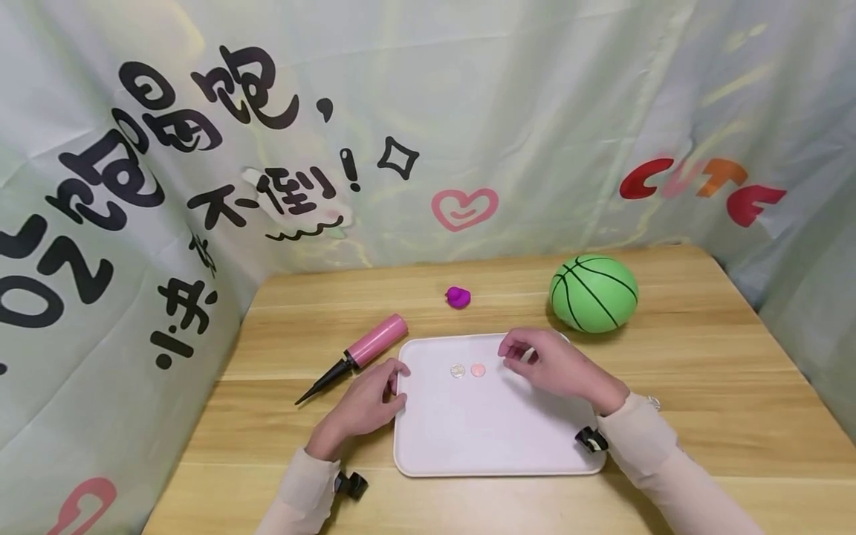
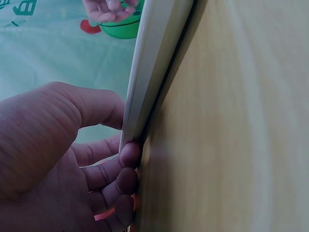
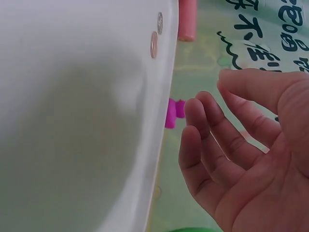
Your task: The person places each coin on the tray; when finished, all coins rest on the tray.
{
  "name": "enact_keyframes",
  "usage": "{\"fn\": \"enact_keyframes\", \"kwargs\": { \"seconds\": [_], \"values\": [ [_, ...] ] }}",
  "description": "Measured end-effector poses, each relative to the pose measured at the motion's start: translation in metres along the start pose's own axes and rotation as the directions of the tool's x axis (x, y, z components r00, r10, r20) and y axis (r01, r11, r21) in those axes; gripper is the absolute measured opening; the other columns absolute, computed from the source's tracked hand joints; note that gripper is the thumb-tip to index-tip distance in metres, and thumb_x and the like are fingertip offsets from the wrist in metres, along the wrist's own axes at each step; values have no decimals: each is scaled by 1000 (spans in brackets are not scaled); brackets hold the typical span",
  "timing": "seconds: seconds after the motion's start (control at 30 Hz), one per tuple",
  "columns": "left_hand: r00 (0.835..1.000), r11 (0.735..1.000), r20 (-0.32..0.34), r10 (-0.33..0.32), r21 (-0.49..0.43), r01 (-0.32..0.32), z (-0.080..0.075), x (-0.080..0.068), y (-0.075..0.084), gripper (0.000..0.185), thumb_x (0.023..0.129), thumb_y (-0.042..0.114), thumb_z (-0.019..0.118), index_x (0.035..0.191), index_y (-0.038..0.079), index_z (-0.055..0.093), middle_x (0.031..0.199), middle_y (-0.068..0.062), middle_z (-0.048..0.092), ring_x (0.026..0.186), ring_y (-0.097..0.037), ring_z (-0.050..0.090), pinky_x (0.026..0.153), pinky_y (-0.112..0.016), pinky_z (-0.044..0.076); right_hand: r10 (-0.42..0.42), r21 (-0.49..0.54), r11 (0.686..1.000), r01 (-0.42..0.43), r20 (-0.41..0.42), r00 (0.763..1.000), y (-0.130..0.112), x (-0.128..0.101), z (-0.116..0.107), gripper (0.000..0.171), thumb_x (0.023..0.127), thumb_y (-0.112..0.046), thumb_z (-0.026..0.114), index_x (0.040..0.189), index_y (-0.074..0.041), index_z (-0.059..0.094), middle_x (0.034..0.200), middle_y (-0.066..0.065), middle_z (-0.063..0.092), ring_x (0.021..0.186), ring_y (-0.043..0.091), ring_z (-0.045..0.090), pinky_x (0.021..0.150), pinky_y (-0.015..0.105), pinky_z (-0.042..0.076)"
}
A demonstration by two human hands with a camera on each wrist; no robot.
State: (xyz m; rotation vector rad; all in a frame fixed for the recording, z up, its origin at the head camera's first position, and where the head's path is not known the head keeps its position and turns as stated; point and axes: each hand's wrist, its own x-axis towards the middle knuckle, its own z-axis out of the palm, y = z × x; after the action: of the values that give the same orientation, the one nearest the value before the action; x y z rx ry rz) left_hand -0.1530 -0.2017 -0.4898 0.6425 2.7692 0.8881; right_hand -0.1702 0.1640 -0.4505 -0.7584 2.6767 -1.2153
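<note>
A white tray (image 1: 495, 446) lies on the wooden table (image 1: 702, 386) in front of me. On it, near its far edge, lie two small discs, a clear one (image 1: 458, 370) and a pink one (image 1: 478, 369). My left hand (image 1: 384, 390) grips the tray's left rim (image 2: 154, 63), thumb over the top and curled fingers (image 2: 128, 162) against the edge. My right hand (image 1: 528, 357) hovers over the tray's far right part, just right of the discs. The right wrist view shows this hand (image 3: 212, 111) with relaxed, empty fingers, and the two discs (image 3: 154, 44) beyond.
A pink hand pump (image 1: 357, 355) with a black nozzle lies left of the tray. A small purple toy (image 1: 458, 297) sits behind it, and a green ball (image 1: 594, 293) stands at the back right. Printed cloth (image 1: 200, 186) walls the table on three sides.
</note>
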Motion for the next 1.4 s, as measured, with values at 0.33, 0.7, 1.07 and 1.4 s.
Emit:
{"fn": "enact_keyframes", "kwargs": {
  "seconds": [0.33, 0.7, 1.07, 1.4],
  "values": [
    [1000, 1000, 0, 3, -7, -3, 1, 0, 1, 32, 98, 11, 74, 129, 10, 65, 92, 3, 59, 80, -9, 51, 73, -23, 44, -1, -11, 1000, 0, -73, 997, 5, -20, -14, 9, 97, -2, 78, 101, -10, 75, 95, -5, 74, 90, 6, 67, 79, 30, 61],
    [1000, 1000, -6, 9, -4, -9, 2, 0, 1, 32, 98, 11, 75, 128, 11, 65, 91, 3, 58, 81, -9, 51, 73, -23, 44, 56, -27, 998, -59, -110, 992, 19, -51, -33, 13, 96, 0, 79, 102, -10, 74, 97, -2, 74, 89, 3, 66, 78, 29, 60],
    [999, 1000, -35, 18, 15, -18, 1, 0, 2, 32, 97, 10, 76, 127, 11, 65, 90, 5, 57, 80, -8, 50, 72, -23, 44, 120, -23, 992, -125, -154, 981, 44, -80, -52, 11, 99, -4, 78, 107, -11, 73, 100, -1, 74, 91, 1, 66, 78, 27, 62],
    [1000, 1000, -16, -7, 7, 8, 2, -1, 2, 32, 97, 11, 75, 128, 11, 65, 91, 4, 57, 81, -9, 51, 73, -23, 43, 142, -75, 984, -163, -228, 963, 62, -107, -66, 13, 98, -3, 78, 108, -10, 74, 98, -2, 75, 88, -6, 63, 75, 22, 60]
  ]
}}
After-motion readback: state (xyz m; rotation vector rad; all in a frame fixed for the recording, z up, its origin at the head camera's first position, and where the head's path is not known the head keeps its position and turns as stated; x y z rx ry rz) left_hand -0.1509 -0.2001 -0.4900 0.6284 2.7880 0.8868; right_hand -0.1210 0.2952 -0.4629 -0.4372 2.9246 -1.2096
